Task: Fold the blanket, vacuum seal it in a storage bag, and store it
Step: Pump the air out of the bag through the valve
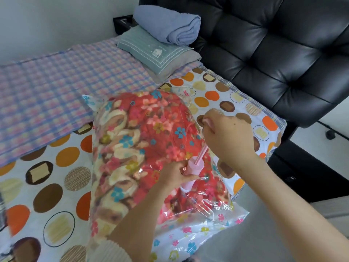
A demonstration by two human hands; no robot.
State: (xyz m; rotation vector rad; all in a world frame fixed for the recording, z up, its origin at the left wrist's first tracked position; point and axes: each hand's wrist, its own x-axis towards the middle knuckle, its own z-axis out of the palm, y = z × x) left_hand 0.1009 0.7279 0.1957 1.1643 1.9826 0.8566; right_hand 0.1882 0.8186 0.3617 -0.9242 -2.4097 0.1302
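A red floral blanket [143, 140] lies folded inside a clear plastic storage bag [211, 222] printed with small flowers, on the bed. A pink hand pump [192, 171] stands tilted on the bag's valve near the bag's right side. My left hand [175, 174] grips the pump's pink barrel. My right hand [228, 135] is closed on the pump's handle, pulled up with the thin pink rod [201, 154] showing between handle and barrel.
The bed carries a polka-dot sheet [56, 186] and a plaid cover [56, 87]. At its head lie a green pillow [151, 50] and a rolled blue blanket [170, 25]. A black tufted chair [273, 50] stands close on the right.
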